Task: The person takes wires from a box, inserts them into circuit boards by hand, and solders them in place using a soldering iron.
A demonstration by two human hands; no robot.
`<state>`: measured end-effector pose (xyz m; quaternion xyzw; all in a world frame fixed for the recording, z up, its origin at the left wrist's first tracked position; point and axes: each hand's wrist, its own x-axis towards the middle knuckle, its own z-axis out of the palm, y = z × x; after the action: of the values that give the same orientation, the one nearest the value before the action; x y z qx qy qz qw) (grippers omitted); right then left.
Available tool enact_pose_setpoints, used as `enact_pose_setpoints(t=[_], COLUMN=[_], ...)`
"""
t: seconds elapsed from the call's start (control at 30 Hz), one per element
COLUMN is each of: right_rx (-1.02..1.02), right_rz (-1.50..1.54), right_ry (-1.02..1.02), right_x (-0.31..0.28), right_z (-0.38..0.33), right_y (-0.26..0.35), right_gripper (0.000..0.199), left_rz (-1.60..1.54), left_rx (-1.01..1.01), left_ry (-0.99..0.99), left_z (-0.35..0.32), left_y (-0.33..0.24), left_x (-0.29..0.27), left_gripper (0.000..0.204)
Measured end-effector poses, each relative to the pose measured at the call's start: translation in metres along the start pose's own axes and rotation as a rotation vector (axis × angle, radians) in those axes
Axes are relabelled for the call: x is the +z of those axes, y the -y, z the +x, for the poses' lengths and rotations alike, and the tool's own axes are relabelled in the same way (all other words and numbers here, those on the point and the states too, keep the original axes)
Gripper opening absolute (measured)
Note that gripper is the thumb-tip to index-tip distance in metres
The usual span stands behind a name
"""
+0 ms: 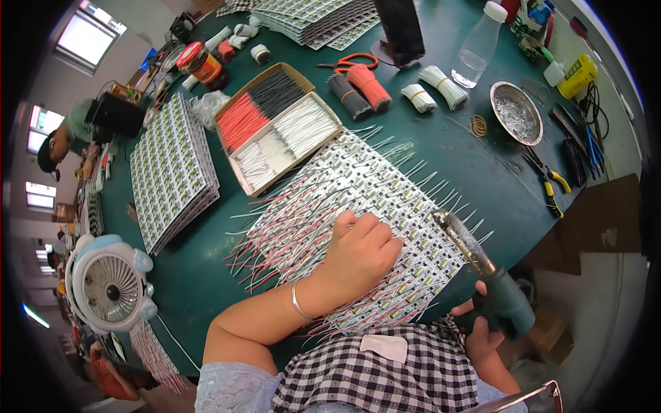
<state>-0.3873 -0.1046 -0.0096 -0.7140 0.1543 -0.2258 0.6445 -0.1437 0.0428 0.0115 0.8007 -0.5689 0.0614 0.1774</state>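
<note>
My left hand (363, 253), with a bangle at its wrist, rests curled on a white panel of small circuit boards (375, 186). Its fingertips are tucked out of sight, so what they hold, if anything, cannot be made out. Many red, white and dark wires (265, 237) stick out from the panel's left side and pale ones from its upper right edge. In my right hand (484, 337) is a soldering iron (509, 303) with a dark green handle. Its metal tip points up and left over the panel's right part.
Beyond the panel lies a cardboard box (303, 160) of sorted red, black and white wires. Stacked panels (172, 172) stand left, near a fan (110, 286). Wire bundles (368, 86), scissors (352, 63), a bottle (478, 47), a metal bowl (498, 103) and pliers (547, 180) lie farther off.
</note>
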Motion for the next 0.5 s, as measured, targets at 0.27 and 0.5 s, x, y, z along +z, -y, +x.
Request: enact_pose_setpoints(t=[0.27, 0.5], right_rx=[-0.014, -0.012], right_rz=[0.055, 0.060], right_ry=[-0.016, -0.138], right_x=[0.008, 0.009], right_z=[0.014, 0.029], right_y=[0.007, 0.006], right_gripper=[0.053, 0.052], left_rz=[-0.163, 0.001], left_rx=[-0.047, -0.230], left_ry=[-0.059, -0.258], left_z=[-0.003, 0.005], left_y=[0.010, 0.094], left_x=[-0.022, -0.060], left_gripper=[0.012, 0.013])
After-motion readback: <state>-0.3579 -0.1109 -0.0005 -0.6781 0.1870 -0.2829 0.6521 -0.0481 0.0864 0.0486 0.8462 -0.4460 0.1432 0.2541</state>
